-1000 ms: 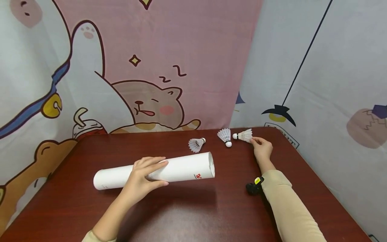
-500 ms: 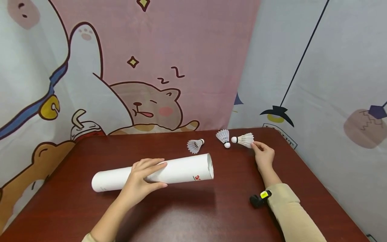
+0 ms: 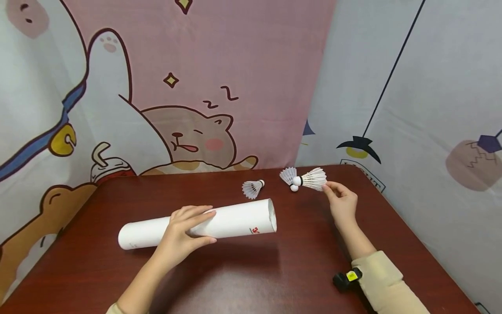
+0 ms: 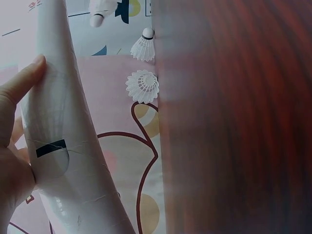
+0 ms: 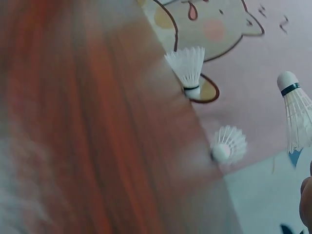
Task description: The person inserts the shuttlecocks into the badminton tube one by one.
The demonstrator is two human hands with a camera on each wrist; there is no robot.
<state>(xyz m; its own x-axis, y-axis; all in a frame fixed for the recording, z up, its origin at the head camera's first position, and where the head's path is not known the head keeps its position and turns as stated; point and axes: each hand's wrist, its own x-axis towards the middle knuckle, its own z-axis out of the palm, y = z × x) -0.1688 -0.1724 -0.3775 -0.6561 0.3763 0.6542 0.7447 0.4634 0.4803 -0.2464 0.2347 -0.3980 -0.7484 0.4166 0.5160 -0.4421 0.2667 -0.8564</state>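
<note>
My left hand (image 3: 184,231) grips a long white shuttlecock tube (image 3: 243,218) around its middle. The tube is tilted, its open right end raised above the table and facing right. At the far right, my right hand (image 3: 342,203) pinches a white shuttlecock (image 3: 313,179) by its feather edge, cork pointing left. That shuttlecock is lifted and overlaps a second shuttlecock (image 3: 288,175) in the head view; the right wrist view shows them apart. A third shuttlecock (image 3: 252,189) lies farther left on the table, beyond the tube. In the right wrist view only a fingertip of the right hand (image 5: 306,200) shows.
The dark red-brown table (image 3: 235,279) ends at the back against a pink cartoon-printed cloth (image 3: 266,87). A grey-white cloth (image 3: 423,109) hangs along the right side. A black strap device with a yellow label (image 3: 347,279) sits at the right wrist.
My right hand has raised the pinched shuttlecock off the table and brought it slightly left and nearer, across the second one in view. The left hand and tube stay nearly still.
</note>
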